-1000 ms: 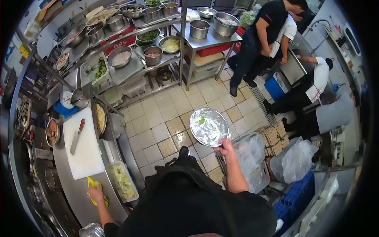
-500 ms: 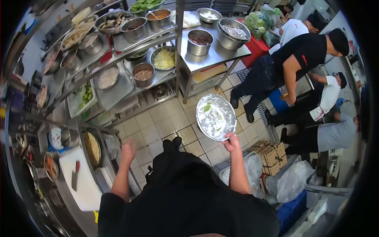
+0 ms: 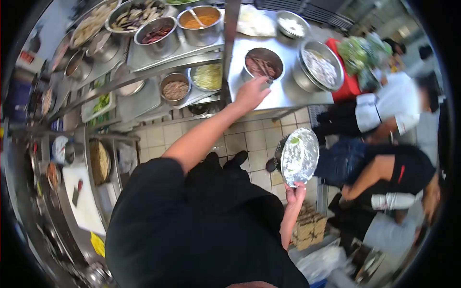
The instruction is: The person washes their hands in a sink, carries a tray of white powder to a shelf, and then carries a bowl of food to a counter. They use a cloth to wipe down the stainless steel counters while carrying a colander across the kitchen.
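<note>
In my right hand [image 3: 295,193] is a shallow oval metal plate [image 3: 300,156], gripped by its near rim and tilted. White smears and bits of green leaf lie on its surface. My left hand [image 3: 253,93] reaches forward to the near rim of a steel pot [image 3: 278,56]. Its fingers are curled there; whether they hold the rim or a utensil is hard to make out. Reddish-brown meat strips [image 3: 259,66] fill the pot, with a thin dark shape among them. Right of it stands a steel bowl of pale whitish food [image 3: 319,67].
The pot stands on a steel table [image 3: 293,98]. A rack post [image 3: 231,48] rises at its left, beside shelves with several food containers. Right of me a person in black [image 3: 403,165] and a person in white [image 3: 389,103] stand close. A cutting board [image 3: 86,206] with a cleaver lies left.
My left hand has reached forward from my side to the pot. The plate has moved right in my right hand. I am nearer the steel table, and the co-workers have shifted.
</note>
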Available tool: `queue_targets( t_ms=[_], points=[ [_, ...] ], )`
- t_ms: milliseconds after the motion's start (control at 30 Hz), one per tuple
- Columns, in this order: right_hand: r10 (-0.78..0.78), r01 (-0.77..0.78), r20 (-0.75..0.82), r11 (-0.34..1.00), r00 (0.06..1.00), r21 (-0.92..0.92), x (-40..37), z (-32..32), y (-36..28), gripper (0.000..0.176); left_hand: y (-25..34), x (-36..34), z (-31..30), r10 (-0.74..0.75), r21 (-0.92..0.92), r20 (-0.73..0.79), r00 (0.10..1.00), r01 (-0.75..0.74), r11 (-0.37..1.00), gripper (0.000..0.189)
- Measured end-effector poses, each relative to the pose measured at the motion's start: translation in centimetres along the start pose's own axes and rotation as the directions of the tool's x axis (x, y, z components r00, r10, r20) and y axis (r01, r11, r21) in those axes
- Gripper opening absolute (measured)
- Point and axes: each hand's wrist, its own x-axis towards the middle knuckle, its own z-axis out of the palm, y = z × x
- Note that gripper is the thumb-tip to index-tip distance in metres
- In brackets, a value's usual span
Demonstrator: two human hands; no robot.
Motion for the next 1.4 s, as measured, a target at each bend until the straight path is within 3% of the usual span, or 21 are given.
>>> queue_targets(
  t_ms=[33, 67, 100, 200, 333, 367, 400, 467, 600, 667, 800, 833, 933, 967, 1067, 1100, 1200, 1233, 1400],
  points=[
    [0.011, -0.011, 0.01, 1.0, 1.0, -0.017, 1.2, 0.6, -1.2, 0.055, -1.0, 2.4, 2.1, 0.052, 0.054, -0.088, 0.995, -0.048, 0.997, 0.044],
    [0.016, -0.015, 0.021, 0.999, 1.0, -0.028, 2.4, 1.1, -2.4, 0.056, 0.3, 4.0, 2.6, -0.099, 0.198, 0.0, 0.995, 0.097, 0.976, 0.048],
    [0.034, -0.031, 0.086, 0.999, 0.996, -0.04, 3.5, 1.7, -3.7, 0.063, 0.7, 5.3, 3.5, -0.184, 0.363, 0.06, 0.981, 0.151, 0.92, 0.051],
    [0.102, -0.096, 0.104, 0.993, 0.989, -0.069, 8.6, 2.1, -7.5, 0.061, 0.9, 6.5, 6.5, -0.186, 0.541, 0.107, 0.977, 0.1, 0.835, 0.042],
    [0.079, -0.078, 0.017, 0.994, 0.997, -0.077, 11.3, 5.1, -9.8, 0.059, -2.5, 6.0, 7.1, -0.117, 0.511, 0.109, 0.987, 0.046, 0.858, 0.017],
    [0.082, -0.08, 0.01, 0.992, 0.997, -0.095, 12.1, 5.0, -10.2, 0.06, -2.2, 6.1, 6.7, -0.172, 0.485, 0.136, 0.976, 0.085, 0.87, 0.017],
    [0.034, -0.03, 0.04, 0.996, 0.999, -0.083, 11.5, 6.5, -10.4, 0.062, -2.5, 6.2, 6.8, -0.198, 0.481, 0.119, 0.973, 0.118, 0.869, 0.02],
    [0.031, -0.028, 0.058, 0.998, 0.998, -0.05, 14.0, 4.9, -10.4, 0.063, -1.7, 6.1, 6.2, -0.117, 0.461, 0.169, 0.979, 0.027, 0.887, 0.028],
    [-0.024, 0.024, -0.034, 1.0, 0.999, 0.005, 13.9, 7.3, -11.9, 0.061, -0.3, 6.8, 4.7, -0.021, 0.329, 0.217, 0.976, -0.053, 0.943, 0.034],
    [-0.025, 0.026, -0.012, 0.999, 1.0, 0.04, 16.4, 6.0, -12.3, 0.061, 1.7, 7.2, 4.7, -0.05, 0.393, 0.162, 0.985, -0.018, 0.919, 0.037],
    [-0.035, 0.026, 0.043, 0.983, 0.998, 0.181, 19.7, 3.7, -13.1, 0.06, 1.3, 9.2, 6.9, 0.087, 0.177, 0.175, 0.981, -0.118, 0.977, 0.04],
    [-0.015, 0.018, -0.019, 0.982, 1.0, 0.186, 20.5, 3.5, -13.6, 0.06, 1.9, 10.2, 7.6, 0.061, 0.155, 0.211, 0.975, -0.095, 0.983, 0.043],
    [-0.049, 0.072, -0.117, 0.979, 0.992, 0.193, 22.7, 3.3, -15.1, 0.06, 2.1, 13.4, 11.5, -0.273, -0.086, 0.25, 0.929, 0.303, 0.949, 0.05],
    [-0.041, 0.062, -0.101, 0.974, 0.994, 0.216, 24.3, 2.5, -15.6, 0.061, 2.3, 14.7, 12.6, -0.276, -0.02, 0.245, 0.929, 0.29, 0.957, 0.06],
    [-0.048, 0.08, -0.152, 0.974, 0.987, 0.212, 26.9, 2.4, -18.5, 0.066, 2.6, 19.3, 16.2, -0.364, -0.015, 0.119, 0.924, 0.368, 0.93, 0.065],
    [-0.043, 0.079, -0.163, 0.972, 0.986, 0.222, 28.3, 2.1, -19.3, 0.066, 3.1, 20.9, 16.9, -0.358, 0.089, 0.108, 0.928, 0.349, 0.933, 0.061],
    [0.021, 0.031, -0.178, 0.958, 0.984, 0.286, 32.5, -0.2, -22.3, 0.067, -0.5, 23.8, 18.7, -0.158, 0.406, 0.082, 0.984, 0.111, 0.907, 0.056],
    [0.044, 0.01, -0.189, 0.961, 0.981, 0.276, 33.0, -0.6, -23.6, 0.067, 0.2, 24.3, 19.1, -0.237, 0.406, 0.072, 0.969, 0.188, 0.894, 0.05],
    [0.091, -0.059, -0.162, 0.98, 0.983, 0.191, 38.9, -1.4, -30.8, 0.068, -0.1, 24.5, 20.5, -0.276, 0.427, -0.048, 0.96, 0.27, 0.863, 0.044]
  ],
)
